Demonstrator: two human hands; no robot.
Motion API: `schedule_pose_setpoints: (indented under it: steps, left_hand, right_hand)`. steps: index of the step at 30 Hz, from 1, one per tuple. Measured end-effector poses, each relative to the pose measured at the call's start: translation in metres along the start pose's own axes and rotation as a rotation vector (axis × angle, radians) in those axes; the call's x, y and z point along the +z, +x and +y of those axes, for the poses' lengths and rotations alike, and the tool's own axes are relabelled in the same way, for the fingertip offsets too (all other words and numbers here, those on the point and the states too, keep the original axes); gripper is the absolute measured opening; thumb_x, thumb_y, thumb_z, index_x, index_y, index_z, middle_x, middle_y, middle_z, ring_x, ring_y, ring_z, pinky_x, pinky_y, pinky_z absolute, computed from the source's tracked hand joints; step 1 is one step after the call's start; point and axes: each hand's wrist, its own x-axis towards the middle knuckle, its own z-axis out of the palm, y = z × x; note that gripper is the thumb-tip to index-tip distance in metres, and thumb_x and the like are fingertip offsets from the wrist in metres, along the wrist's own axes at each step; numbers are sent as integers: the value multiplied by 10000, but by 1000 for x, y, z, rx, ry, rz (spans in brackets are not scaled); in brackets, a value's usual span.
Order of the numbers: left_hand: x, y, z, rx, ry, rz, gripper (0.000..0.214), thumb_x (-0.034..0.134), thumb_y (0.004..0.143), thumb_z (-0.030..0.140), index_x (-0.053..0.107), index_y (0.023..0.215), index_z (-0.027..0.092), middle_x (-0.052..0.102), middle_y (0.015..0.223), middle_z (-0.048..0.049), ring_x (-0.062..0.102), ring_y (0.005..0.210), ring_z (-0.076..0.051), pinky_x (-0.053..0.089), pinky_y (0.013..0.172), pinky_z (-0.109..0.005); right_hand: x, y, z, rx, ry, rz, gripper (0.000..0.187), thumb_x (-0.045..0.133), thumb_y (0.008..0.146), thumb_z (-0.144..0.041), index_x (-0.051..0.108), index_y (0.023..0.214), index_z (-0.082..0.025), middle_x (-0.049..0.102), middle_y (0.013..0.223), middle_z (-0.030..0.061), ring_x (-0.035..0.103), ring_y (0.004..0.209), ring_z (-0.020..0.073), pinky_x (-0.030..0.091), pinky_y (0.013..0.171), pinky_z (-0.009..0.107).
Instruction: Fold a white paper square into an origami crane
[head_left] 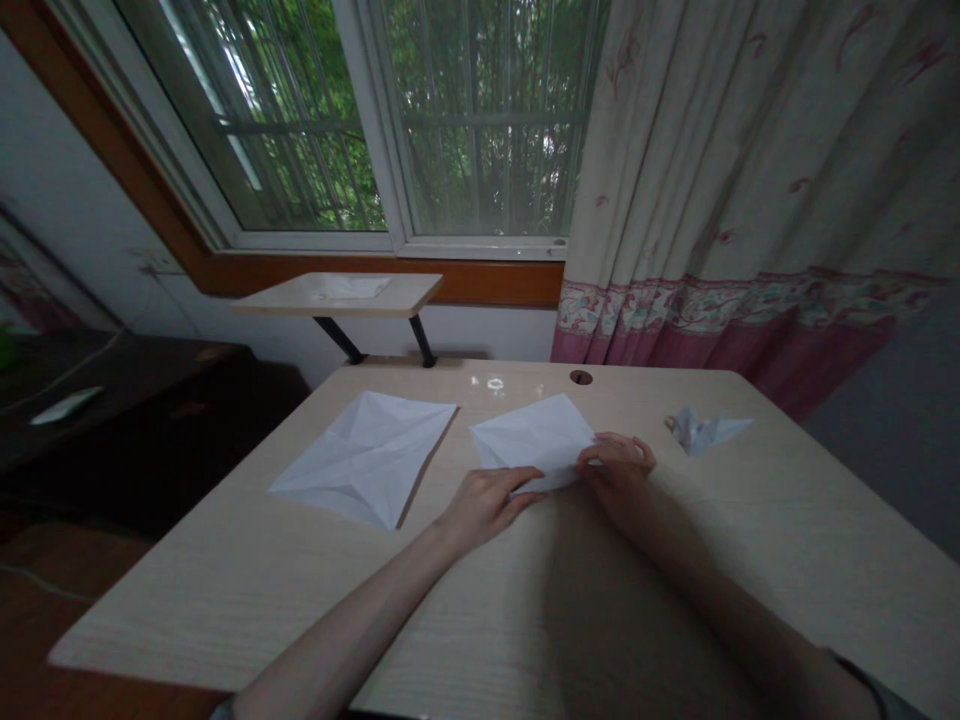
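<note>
A white sheet of paper [536, 430] with creases lies on the table in front of me, its near edge between my hands. My left hand [491, 500] is closed on the paper's near left edge, thumb below and fingers above. At the near right corner, my right hand [619, 465] pinches the paper, its fingers bent. Left of these, a second white sheet [367, 455] lies spread out with crossing fold lines, and no hand touches it. A small folded paper figure [697, 430] with pointed ends rests to the right of my right hand.
The pale wooden table [465, 620] has a round cable hole [581, 377] near its back edge. A raised shelf [409, 290] on black legs stands at the back left with a white paper [352, 287] on it. A curtain [675, 200] hangs beside the window.
</note>
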Motion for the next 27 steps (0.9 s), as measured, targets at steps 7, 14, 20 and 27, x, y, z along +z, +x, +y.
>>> schedule_pose_setpoints:
  steps: [7, 14, 20, 27]
  left_hand:
    - [0, 0, 0, -126, 49, 63, 304, 430, 1036, 409, 604, 1176, 203, 767, 822, -6, 709, 585, -116, 526, 558, -176]
    - [0, 0, 0, -210, 148, 183, 325, 487, 1009, 409, 511, 1275, 224, 750, 1011, -36, 704, 638, -126, 563, 623, -224]
    - [-4, 5, 3, 21, 280, 318, 413, 551, 962, 251, 444, 1359, 209, 652, 1217, -119, 625, 1138, -236, 533, 923, -377]
    - [-6, 3, 13, 260, 410, 109, 253, 552, 956, 245, 625, 1194, 291, 674, 1236, -33, 575, 1204, -219, 358, 1096, -408]
  right_hand:
    - [-5, 1, -4, 14, 46, -12, 274, 439, 986, -297, 641, 807, -250, 713, 805, 11, 637, 896, 232, 251, 966, 465]
    - [-5, 0, -7, 19, 54, -82, 342, 405, 1005, -331, 633, 763, -252, 702, 743, 8, 624, 759, 207, 279, 908, 435]
    - [-5, 0, -7, -4, 26, -88, 348, 408, 1010, -356, 619, 752, -254, 708, 735, 14, 632, 748, 216, 298, 887, 432]
    - [-7, 2, -8, -38, -3, -148, 297, 428, 992, -278, 610, 761, -234, 699, 756, 6, 633, 767, 200, 306, 838, 396]
